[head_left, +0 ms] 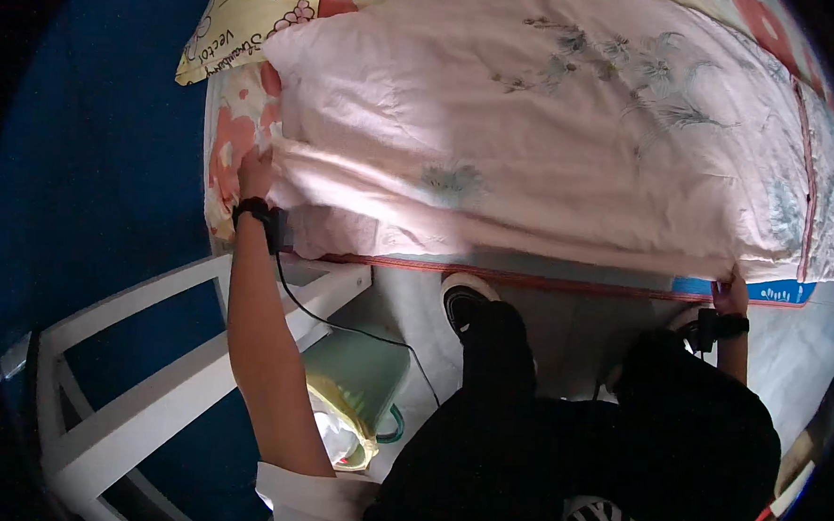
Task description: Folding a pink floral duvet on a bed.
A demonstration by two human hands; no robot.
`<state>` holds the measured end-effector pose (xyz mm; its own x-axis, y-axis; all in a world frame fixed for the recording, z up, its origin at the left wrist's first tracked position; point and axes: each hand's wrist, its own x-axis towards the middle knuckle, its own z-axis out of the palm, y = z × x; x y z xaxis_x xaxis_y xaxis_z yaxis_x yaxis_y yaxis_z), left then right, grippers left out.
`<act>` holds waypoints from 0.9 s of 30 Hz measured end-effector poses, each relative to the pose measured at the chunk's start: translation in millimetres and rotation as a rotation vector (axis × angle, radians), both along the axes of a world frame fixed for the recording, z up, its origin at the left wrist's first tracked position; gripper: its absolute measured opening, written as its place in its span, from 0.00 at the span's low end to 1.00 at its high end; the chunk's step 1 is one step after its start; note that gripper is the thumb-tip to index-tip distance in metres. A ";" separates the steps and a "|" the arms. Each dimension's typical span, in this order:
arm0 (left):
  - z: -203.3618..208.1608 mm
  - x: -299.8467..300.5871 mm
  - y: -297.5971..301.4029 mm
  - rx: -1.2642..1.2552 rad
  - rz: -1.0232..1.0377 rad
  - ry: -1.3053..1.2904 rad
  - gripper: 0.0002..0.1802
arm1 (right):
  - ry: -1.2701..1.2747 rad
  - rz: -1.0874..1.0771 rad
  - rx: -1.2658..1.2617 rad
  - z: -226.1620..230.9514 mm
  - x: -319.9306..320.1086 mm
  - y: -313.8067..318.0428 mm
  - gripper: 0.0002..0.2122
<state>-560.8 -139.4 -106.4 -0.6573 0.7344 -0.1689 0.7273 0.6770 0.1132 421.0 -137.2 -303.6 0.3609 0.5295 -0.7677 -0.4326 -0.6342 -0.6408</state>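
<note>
A pale pink quilt (537,125) with grey-green flower patterns lies spread over a bed, wrinkled along its near side. At the quilt's left end, my left hand (257,172) is closed on its edge, next to a red-and-cream floral sheet (234,141). My right hand (731,294) grips the quilt's near edge toward the right corner, its fingers partly hidden by the cloth. Between the hands, a long fold of the quilt runs along the bed's near side. Both wrists wear black bands, and a thin cable hangs from the left one.
A yellow printed pillow (250,21) rests at the bed's far left. White ladder-like framing (145,407) stands at the lower left. Beside it is a green bin (364,366) with a yellow liner. My shoe (467,296) is on the grey floor near the bed's edge.
</note>
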 end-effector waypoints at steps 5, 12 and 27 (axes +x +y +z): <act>13.0 48.9 63.5 0.585 -0.166 -0.178 0.20 | 0.325 -0.066 0.195 -14.4 104.3 -13.5 0.16; -72.7 18.2 -36.4 -0.160 -0.045 0.119 0.26 | 0.032 -0.016 0.037 -14.0 45.9 -9.8 0.16; -184.0 2.8 -56.2 -0.080 -0.160 -0.039 0.43 | 0.312 -0.230 0.425 43.8 64.8 99.9 0.26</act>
